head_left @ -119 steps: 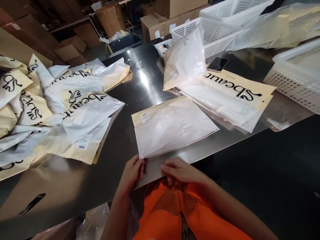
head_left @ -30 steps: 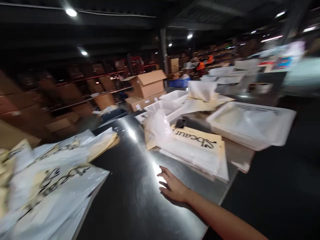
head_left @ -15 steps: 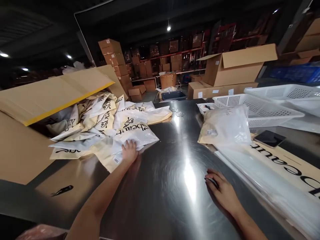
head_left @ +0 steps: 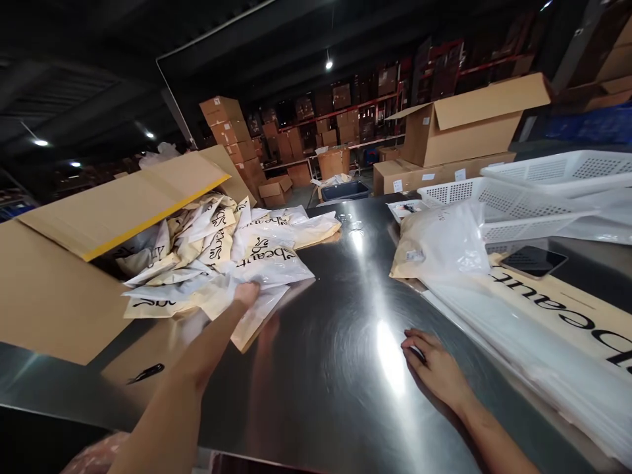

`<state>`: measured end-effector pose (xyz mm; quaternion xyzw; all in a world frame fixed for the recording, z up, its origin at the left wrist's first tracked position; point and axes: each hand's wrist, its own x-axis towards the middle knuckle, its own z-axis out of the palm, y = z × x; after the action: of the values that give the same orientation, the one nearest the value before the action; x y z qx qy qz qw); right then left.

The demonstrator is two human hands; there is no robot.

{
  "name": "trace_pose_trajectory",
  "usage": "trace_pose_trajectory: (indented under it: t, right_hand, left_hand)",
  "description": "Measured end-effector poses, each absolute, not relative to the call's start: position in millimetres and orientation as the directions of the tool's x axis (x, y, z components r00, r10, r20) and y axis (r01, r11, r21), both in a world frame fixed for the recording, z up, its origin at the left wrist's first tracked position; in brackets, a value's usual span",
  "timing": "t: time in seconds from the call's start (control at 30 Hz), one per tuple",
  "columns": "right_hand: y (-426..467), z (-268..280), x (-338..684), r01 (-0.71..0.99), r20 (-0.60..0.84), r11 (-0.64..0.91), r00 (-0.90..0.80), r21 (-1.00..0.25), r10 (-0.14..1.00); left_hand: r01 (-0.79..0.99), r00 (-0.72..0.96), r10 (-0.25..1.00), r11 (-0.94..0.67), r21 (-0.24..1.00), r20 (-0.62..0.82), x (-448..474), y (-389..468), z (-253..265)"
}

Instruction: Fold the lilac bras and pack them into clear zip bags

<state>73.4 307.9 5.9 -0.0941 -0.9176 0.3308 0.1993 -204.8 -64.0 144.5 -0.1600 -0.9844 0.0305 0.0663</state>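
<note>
My left hand (head_left: 247,293) reaches into the heap of cream and white printed plastic bags, its fingers curled on the edge of a plastic bag (head_left: 254,322) whose corner sticks out below. Its fingertips are partly hidden. Just above it lies another printed plastic bag (head_left: 276,266). My right hand (head_left: 429,362) rests over the bare metal table with its fingers curled together. A small dark thing seems to show between thumb and fingers, too little to name.
An open carton (head_left: 133,210) lies tipped at left, bags spilling out. A small black tool (head_left: 147,373) lies near it. At right are a full plastic bag (head_left: 442,240), a stack of flat plastic bags (head_left: 523,336), a phone (head_left: 536,261) and white baskets (head_left: 538,227).
My left hand has closed and drawn back slightly, and the lower bag's corner has swung right across the table. My right hand has barely moved. The view has shifted a little.
</note>
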Motion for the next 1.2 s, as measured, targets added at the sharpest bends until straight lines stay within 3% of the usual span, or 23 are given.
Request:
trace_pose_trajectory:
  t: [0.13, 0.2, 0.27, 0.33, 0.43, 0.53, 0.67, 0.77, 0.83, 0.9, 0.97, 1.03, 1.1, 1.2]
  right_hand:
    - [306.6, 8.5, 77.8, 0.015, 0.299, 0.745, -0.910, -0.667, 0.286]
    - [306.1, 11.3, 77.0, 0.013, 0.296, 0.727, -0.908, -0.686, 0.296]
    - [305.2, 15.9, 74.6, 0.008, 0.288, 0.682, -0.903, -0.731, 0.319]
    - [303.3, 22.0, 72.7, 0.007, 0.250, 0.567, -0.892, -0.824, 0.375]
    - [299.8, 30.8, 76.8, 0.046, 0.093, 0.243, -0.844, -0.969, 0.528]
    - [297.3, 34.3, 93.0, 0.096, -0.076, -0.001, -0.783, -0.995, 0.617]
    - [288.8, 33.6, 127.3, 0.190, -0.267, -0.190, -0.763, -0.963, 0.589]
    - [274.6, 36.6, 151.2, 0.272, -0.356, -0.233, -0.776, -0.933, 0.521]
    - [264.0, 38.5, 162.6, 0.354, -0.380, -0.149, -0.794, -0.923, 0.474]
    - [253.3, 38.7, 169.6, 0.426, -0.391, -0.015, -0.815, -0.905, 0.429]
    - [241.8, 37.7, 172.4, 0.449, -0.390, 0.055, -0.825, -0.892, 0.409]
    - [229.3, 37.6, 172.2, 0.424, -0.381, 0.016, -0.830, -0.906, 0.408]
    - [217.6, 40.0, 170.6, 0.371, -0.368, -0.070, -0.843, -0.926, 0.392]
    - [209.8, 46.9, 169.7, 0.318, -0.366, -0.187, -0.854, -0.930, 0.369]
  left_hand:
    - [0.135, -0.929, 0.107, 0.989, 0.057, 0.354, -215.0, -71.3, 210.4]
    - [0.149, -0.884, 0.079, 0.982, 0.118, 0.460, -224.7, -67.1, 249.8]
    - [0.268, -0.838, 0.161, 0.954, 0.136, 0.522, -228.8, -50.1, 280.5]
    - [0.464, -0.789, 0.346, 0.878, 0.122, 0.507, -221.3, -18.5, 290.6]
    - [0.770, -0.631, 0.705, 0.620, 0.150, 0.323, -179.8, 41.7, 255.1]
    - [0.908, -0.316, 0.944, 0.271, 0.319, 0.096, -108.3, 82.1, 178.9]
    - [0.842, -0.034, 0.999, 0.037, 0.538, -0.015, -24.7, 81.1, 91.3]
    - [0.799, -0.047, 0.999, 0.051, 0.599, -0.023, 9.6, 64.3, 60.8]
    - [0.797, -0.159, 0.987, 0.133, 0.589, -0.008, 28.8, 53.9, 53.2]
    - [0.629, -0.385, 0.921, 0.316, 0.711, -0.069, 50.1, 47.6, 50.2]
    - [0.107, -0.523, 0.778, 0.465, 0.879, -0.348, 72.5, 48.3, 48.3]
    - [-0.407, -0.419, 0.681, 0.451, 0.794, -0.601, 91.4, 56.8, 46.1]
    - [-0.593, -0.372, 0.664, 0.368, 0.716, -0.649, 102.2, 70.2, 44.2]
    - [-0.661, -0.489, 0.617, 0.199, 0.723, -0.617, 97.4, 85.0, 44.2]
